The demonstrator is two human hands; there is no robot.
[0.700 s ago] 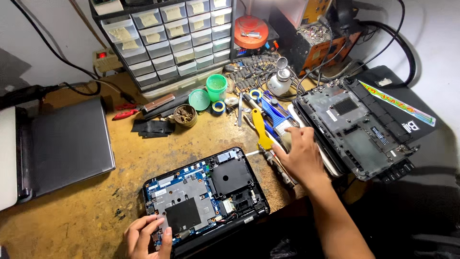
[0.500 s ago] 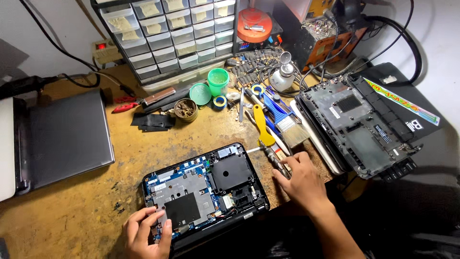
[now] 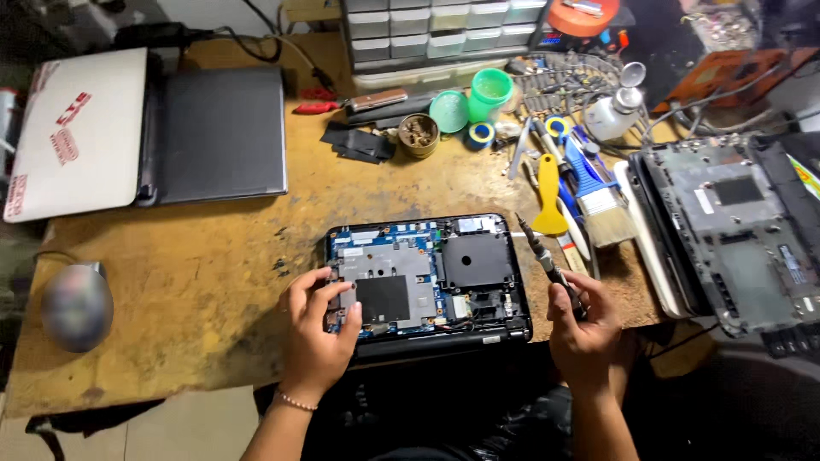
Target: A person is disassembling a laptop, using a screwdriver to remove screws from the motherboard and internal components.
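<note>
On a worn wooden bench (image 3: 171, 256), one opened laptop (image 3: 427, 277) lies circuit-side up — the left hand (image 3: 318, 329) braces its near-left corner, fingers spread, apparently steadying it, while just right of it the right hand (image 3: 582, 329) grips one screwdriver (image 3: 545, 263), tip raised.

The left hand (image 3: 318, 329) lies palm down, fingers curled and spread, its wrist ringed by a thin bead bracelet and its forearm running in from the lower edge. To its right, the right hand (image 3: 583, 329) is closed in a fist-like grip, thumb up, forearm rising likewise
</note>
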